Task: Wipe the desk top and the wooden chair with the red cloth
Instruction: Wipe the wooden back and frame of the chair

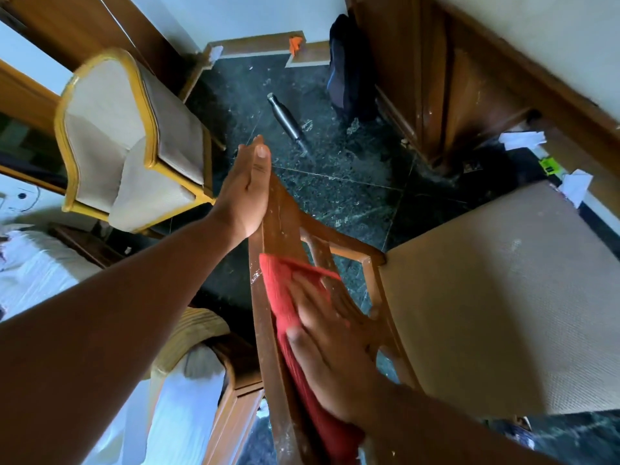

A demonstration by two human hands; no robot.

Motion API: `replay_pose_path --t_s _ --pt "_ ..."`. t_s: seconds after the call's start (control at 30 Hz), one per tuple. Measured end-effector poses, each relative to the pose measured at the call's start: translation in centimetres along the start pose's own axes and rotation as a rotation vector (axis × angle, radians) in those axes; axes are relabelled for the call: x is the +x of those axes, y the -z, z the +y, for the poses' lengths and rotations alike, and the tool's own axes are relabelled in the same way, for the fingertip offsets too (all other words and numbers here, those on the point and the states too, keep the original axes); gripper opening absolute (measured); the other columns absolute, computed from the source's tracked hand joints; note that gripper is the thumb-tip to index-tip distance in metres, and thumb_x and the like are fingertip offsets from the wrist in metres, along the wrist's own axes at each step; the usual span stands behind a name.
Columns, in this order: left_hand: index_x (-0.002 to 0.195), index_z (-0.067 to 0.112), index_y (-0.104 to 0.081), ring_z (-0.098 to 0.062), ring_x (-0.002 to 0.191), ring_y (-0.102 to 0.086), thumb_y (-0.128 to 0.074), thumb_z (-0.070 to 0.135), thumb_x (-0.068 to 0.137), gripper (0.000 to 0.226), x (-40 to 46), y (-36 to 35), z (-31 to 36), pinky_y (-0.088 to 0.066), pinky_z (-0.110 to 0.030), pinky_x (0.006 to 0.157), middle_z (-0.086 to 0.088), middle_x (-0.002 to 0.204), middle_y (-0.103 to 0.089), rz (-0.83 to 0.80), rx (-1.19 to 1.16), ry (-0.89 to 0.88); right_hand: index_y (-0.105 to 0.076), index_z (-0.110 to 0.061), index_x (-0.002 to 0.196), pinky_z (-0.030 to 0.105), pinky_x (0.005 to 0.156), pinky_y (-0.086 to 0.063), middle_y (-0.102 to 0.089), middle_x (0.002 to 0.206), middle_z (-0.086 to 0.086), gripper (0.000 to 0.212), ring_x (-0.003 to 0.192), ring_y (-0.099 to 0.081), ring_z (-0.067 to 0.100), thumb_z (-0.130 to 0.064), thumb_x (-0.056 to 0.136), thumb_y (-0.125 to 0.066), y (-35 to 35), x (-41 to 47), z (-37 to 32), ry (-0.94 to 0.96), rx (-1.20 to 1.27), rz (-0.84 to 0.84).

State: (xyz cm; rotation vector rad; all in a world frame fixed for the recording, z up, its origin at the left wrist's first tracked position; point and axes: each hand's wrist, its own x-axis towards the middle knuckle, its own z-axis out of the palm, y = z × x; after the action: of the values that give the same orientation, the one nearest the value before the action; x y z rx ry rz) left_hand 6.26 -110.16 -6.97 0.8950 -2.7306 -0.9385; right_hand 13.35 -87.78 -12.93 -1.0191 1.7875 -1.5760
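Left hand (246,193) braces the chair (281,223) top rail, fingers straight; right hand (339,357) presses the cloth (285,293) flat against the rail. A hard stroke could tip the chair or let the cloth slip off.

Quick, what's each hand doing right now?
Left hand: open, flat against the wooden chair.
Right hand: open, pressing the red cloth on it.

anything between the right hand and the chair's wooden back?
Yes: the red cloth lies between the right hand and the wooden chair back, with flat fingers pressing it on. Head view shows it.
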Motion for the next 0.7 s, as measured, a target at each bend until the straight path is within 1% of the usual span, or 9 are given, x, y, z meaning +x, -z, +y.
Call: replay_pose_path --t_s 0.1,0.23,0.3,0.33,0.37,0.4,0.5,0.6,0.7 --pt "0.157 0.016 -0.019 -0.014 0.153 -0.008 -0.010 0.061 0.092 0.080 -0.1 0.0 0.0 -0.009 -0.042 0.125 -0.005 0.165 -0.017 -0.023 0.025 -0.016 -0.014 -0.023 0.157 0.042 0.122 -0.016 -0.013 0.165 -0.001 0.054 0.151 -0.010 0.008 -0.032 0.105 -0.027 -0.2 7.7 0.8 -0.107 0.019 0.076" --pt "0.157 0.019 -0.019 -0.015 0.152 -0.012 -0.008 0.062 0.094 0.077 0.1 0.2 0.0 -0.011 -0.042 0.125 -0.003 0.165 -0.018 -0.066 0.054 -0.003 -0.011 -0.016 0.157 0.049 0.121 -0.016 -0.012 0.165 0.008 0.055 0.152 -0.012 0.020 -0.022 0.106 -0.030 0.4 13.5 1.2 -0.193 0.129 0.145" --pt "0.155 0.020 -0.025 -0.010 0.148 -0.020 -0.010 0.059 0.098 0.071 0.1 0.3 0.0 -0.014 -0.029 0.122 -0.001 0.161 -0.026 -0.060 0.082 -0.025 -0.010 -0.019 0.157 0.052 0.122 -0.013 -0.008 0.166 0.006 0.055 0.153 -0.009 0.020 -0.025 0.107 -0.030 -0.5 11.1 0.8 -0.185 0.113 0.140" --pt "0.152 0.019 -0.032 -0.001 0.140 -0.025 -0.012 0.056 0.100 0.067 0.1 0.3 -0.1 -0.014 -0.015 0.116 0.003 0.155 -0.032 -0.051 0.092 -0.046 -0.010 -0.021 0.157 0.050 0.123 -0.011 -0.007 0.166 0.003 0.055 0.153 -0.007 0.017 -0.027 0.107 -0.030 -1.3 8.5 0.3 -0.151 0.104 0.136" --pt "0.144 0.021 -0.043 0.011 0.126 -0.030 -0.014 0.053 0.102 0.061 0.0 0.3 0.0 -0.015 -0.003 0.104 0.009 0.143 -0.039 -0.034 0.099 -0.069 -0.010 -0.025 0.157 0.045 0.124 -0.010 -0.007 0.166 0.001 0.055 0.153 -0.006 0.013 -0.029 0.106 -0.029 -2.0 5.2 -0.5 -0.104 0.107 0.128" --pt "0.128 0.027 -0.054 0.016 0.107 -0.035 -0.015 0.051 0.102 0.053 0.1 0.3 0.2 -0.021 -0.001 0.095 0.015 0.126 -0.044 -0.016 0.103 -0.088 -0.009 -0.029 0.156 0.037 0.124 -0.010 -0.008 0.166 -0.002 0.055 0.152 -0.006 0.009 -0.032 0.105 -0.029 -2.5 1.6 -1.0 -0.068 0.121 0.113" --pt "0.084 0.039 -0.043 0.001 0.082 -0.042 -0.017 0.051 0.100 0.034 0.4 0.3 0.3 -0.037 -0.028 0.079 0.011 0.091 -0.045 0.010 0.106 -0.070 -0.010 -0.031 0.156 0.019 0.121 -0.002 -0.013 0.165 -0.007 0.053 0.152 -0.010 0.007 -0.043 0.106 -0.024 -3.2 -8.4 -2.3 -0.014 0.073 0.055" --pt "0.087 0.020 -0.054 -0.031 0.079 -0.052 -0.020 0.050 0.103 0.048 0.5 0.1 0.0 -0.043 -0.040 0.076 -0.021 0.085 -0.051 0.004 0.084 -0.077 -0.013 -0.025 0.157 0.020 0.122 -0.003 -0.013 0.165 -0.009 0.054 0.152 -0.012 0.008 -0.042 0.107 -0.025 -3.3 -11.1 -2.5 -0.032 0.064 0.021" --pt "0.073 0.029 -0.039 0.000 0.060 -0.039 -0.020 0.047 0.104 0.040 0.2 0.0 0.2 -0.036 -0.023 0.062 0.001 0.070 -0.039 0.036 0.125 -0.139 -0.009 -0.033 0.156 0.036 0.125 -0.008 -0.009 0.166 -0.008 0.052 0.151 -0.006 0.004 -0.035 0.106 -0.027 -3.0 -4.5 -2.4 -0.132 0.102 0.047"
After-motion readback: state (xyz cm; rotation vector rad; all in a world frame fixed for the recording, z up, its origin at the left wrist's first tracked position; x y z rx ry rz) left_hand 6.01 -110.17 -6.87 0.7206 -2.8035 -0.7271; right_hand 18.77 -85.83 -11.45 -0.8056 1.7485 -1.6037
